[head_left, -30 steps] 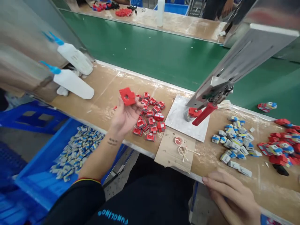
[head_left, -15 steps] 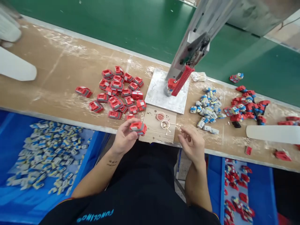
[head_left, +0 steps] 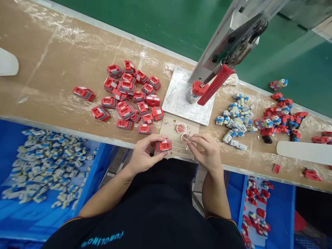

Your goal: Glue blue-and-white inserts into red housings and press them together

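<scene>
One red block [head_left: 164, 146], likely light, stiff; hold its sides | your left hand [head_left: 144, 154] grips it | right hand [head_left: 206, 152] pinches a stick [head_left: 184, 138]

The left hand [head_left: 144, 155] is curled, holding tight with its thumb [head_left: 158, 158] and fingers [head_left: 152, 139]. The right hand [head_left: 209, 152] is near it, pinching. The left arm [head_left: 109, 190] slants inward; the right arm [head_left: 214, 193] points nearly straight ahead.

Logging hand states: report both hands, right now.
Left hand: closed, holding a red-and-grey, boxy, plastic-looking piece.
Right hand: closed, pinching a thin, pale stick.
</scene>
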Available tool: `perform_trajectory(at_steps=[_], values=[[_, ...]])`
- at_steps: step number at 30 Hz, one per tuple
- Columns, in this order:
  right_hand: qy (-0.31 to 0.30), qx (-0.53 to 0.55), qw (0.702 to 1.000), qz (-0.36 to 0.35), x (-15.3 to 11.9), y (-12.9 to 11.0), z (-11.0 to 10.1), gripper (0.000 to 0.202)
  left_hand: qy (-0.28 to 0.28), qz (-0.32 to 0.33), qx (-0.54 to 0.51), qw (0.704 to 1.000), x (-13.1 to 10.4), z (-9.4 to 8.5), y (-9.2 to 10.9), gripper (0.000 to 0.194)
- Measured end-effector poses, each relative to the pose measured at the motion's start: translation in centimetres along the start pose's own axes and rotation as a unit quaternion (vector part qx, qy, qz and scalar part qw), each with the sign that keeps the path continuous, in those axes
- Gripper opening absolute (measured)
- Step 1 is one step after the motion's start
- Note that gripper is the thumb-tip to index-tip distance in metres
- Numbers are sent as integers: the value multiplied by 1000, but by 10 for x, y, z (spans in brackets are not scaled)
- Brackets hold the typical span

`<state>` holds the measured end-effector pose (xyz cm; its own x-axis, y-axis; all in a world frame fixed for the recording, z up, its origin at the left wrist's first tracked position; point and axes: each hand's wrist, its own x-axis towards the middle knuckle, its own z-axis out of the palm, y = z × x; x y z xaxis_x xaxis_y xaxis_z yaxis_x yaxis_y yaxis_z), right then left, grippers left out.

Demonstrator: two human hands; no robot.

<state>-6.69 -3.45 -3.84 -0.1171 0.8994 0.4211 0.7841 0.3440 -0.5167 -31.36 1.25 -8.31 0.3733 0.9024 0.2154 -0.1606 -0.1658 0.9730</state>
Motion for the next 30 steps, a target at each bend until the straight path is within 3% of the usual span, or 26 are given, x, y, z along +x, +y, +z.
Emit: perform_trajectory(at_steps=[8, 12, 15, 20, 30], values=[[30, 33, 999, -9, 6, 0, 5, 19, -7, 62, 59, 996, 3, 1, -2, 32], [156, 123, 980, 29, 5, -14, -6, 17, -24, 69, 57, 996, 3, 3, -2, 38], [221, 201, 954, 2, 8, -32, -8, 12, -38, 70, 55, 995, 2, 4, -2, 42], [181, 251, 950, -31, 17, -49, 2, 10, -67, 93, 49, 992, 4, 6, 0, 41], [131, 257, 957, -21, 19, -51, 6, 18, -91, 84, 43, 991, 8, 6, 9, 44]])
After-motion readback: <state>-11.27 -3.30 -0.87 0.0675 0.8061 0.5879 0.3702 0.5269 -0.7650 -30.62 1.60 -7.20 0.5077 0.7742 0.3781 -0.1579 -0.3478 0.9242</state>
